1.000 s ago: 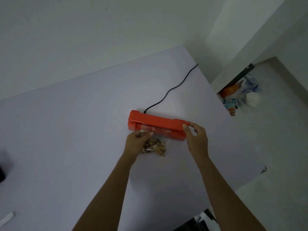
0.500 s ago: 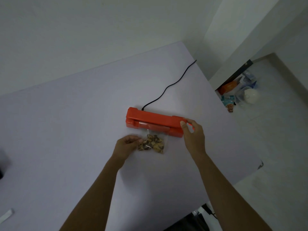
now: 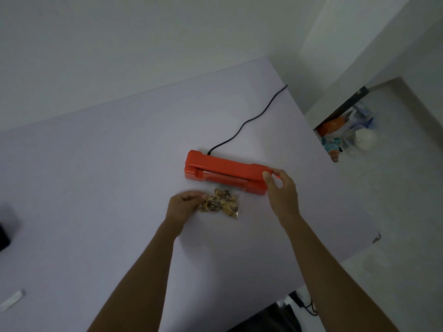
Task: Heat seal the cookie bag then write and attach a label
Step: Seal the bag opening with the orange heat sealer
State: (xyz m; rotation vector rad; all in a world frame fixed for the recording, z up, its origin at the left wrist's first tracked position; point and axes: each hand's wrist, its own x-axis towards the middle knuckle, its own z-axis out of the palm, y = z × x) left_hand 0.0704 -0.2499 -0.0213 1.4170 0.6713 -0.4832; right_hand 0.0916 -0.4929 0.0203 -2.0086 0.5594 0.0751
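Note:
An orange heat sealer (image 3: pixel 223 170) lies across the middle of the pale table (image 3: pixel 96 188). A clear cookie bag (image 3: pixel 221 203) full of brown cookie pieces lies just in front of it, its open top edge under the sealer's jaw. My left hand (image 3: pixel 185 207) pinches the bag's left edge with curled fingers. My right hand (image 3: pixel 281 192) grips the sealer's right end, thumb on top and fingers curled round the far side.
A black power cord (image 3: pixel 247 125) runs from the sealer's back to the table's far right edge. A white strip (image 3: pixel 12 300) lies at the near left, and a dark object (image 3: pixel 3 236) sits at the left edge. Bags and containers (image 3: pixel 347 133) clutter the floor on the right.
My left hand has drawn back from the sealer's jaw to the bag's left edge, and more of the bag lies in the open. My right hand stays on the sealer's right end.

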